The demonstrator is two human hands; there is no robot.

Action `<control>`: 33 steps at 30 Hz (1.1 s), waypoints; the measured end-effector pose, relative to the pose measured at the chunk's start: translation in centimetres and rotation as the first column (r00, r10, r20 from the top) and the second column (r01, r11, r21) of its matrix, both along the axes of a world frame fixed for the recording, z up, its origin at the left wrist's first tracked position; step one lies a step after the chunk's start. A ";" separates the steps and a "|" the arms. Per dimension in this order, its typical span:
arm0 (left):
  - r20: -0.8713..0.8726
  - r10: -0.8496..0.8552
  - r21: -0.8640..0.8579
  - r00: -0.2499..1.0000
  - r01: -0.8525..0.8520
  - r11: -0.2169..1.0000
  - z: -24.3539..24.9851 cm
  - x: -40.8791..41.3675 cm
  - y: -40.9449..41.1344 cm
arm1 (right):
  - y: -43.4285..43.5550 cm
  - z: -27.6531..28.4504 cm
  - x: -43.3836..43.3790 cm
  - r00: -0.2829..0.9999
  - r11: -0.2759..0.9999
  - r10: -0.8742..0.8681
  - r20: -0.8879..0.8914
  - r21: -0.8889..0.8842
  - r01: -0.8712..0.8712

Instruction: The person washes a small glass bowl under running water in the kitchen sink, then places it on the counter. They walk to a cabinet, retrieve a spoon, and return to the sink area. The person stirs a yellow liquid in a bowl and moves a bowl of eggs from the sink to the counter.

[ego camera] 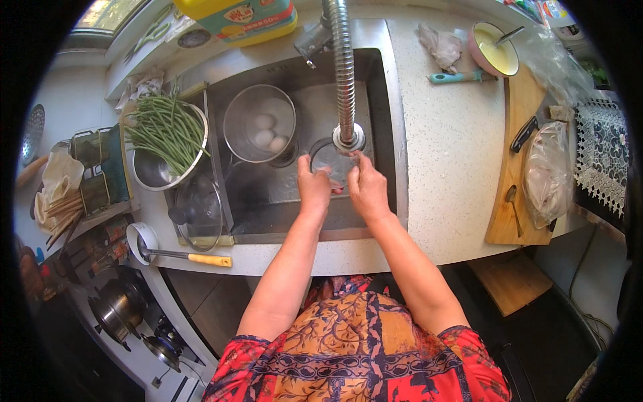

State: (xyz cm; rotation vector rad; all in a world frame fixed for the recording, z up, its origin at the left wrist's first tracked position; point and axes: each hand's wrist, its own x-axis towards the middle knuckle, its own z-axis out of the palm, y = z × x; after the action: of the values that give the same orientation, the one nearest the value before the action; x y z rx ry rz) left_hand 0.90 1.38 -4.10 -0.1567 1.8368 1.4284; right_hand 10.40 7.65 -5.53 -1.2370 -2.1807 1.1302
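Note:
Under the spring-neck faucet [345, 85], a clear round vessel [321, 160] with a dark-looking rim is between my hands over the sink [261, 213]. My left hand [314, 187] grips its near left side. My right hand [368, 190] is at its right side with curled fingers, their tips close below the faucet head [348, 139]; whether they pinch the vessel is hard to see. Left of it in the sink sits a clear round bowl [236, 138] with several eggs [264, 137] inside. The vessel's lower part is partly hidden by my fingers.
Left of the sink are a metal bowl [150, 173] of green beans [168, 130], a glass lid [201, 216] and a ladle [201, 257] in a white cup [135, 236]. At right, a cutting board [502, 211] holds a knife [524, 134], a spoon [512, 206] and a plastic bag [549, 176].

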 end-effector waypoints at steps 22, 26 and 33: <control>-0.398 -0.153 -0.221 0.905 0.068 0.973 1.7 2.8 1.5 | 1.4 -1.1 -1.4 0.976 0.923 -0.186 0.113 -0.319 0.213; -0.362 -0.112 -0.190 0.925 0.045 0.981 0.0 2.0 0.8 | 0.3 -1.3 -0.9 0.981 0.916 -0.191 -0.037 -0.365 0.165; -0.490 -0.128 -0.158 0.862 0.057 0.986 -0.2 0.8 0.2 | 0.7 -0.3 0.1 0.972 0.814 -0.125 -0.201 -0.581 -0.016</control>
State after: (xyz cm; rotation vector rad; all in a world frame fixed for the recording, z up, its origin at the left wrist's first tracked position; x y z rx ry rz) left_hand 1.66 1.60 -4.33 0.2595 2.3308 1.3552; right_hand 10.49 8.36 -5.80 -1.2976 -1.6583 1.9021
